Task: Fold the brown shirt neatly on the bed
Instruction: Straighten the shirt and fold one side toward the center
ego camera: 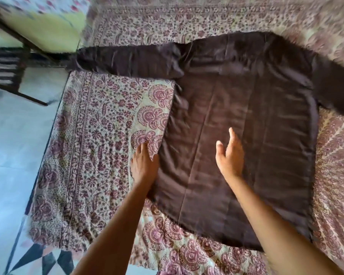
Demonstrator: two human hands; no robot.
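The brown shirt (246, 126) lies spread flat, back side up, on the bed's patterned cover (99, 147). One sleeve (127, 60) stretches out to the left, the other runs off to the right. My left hand (144, 165) rests with fingers straight at the shirt's left side edge, touching the cover beside it. My right hand (229, 155) hovers over the middle of the shirt, fingers straight and palm turned sideways, holding nothing.
The bed's left edge drops to a pale tiled floor (10, 155). A dark wooden chair (10, 70) stands on the floor at the upper left. The left sleeve's cuff hangs near the bed's corner.
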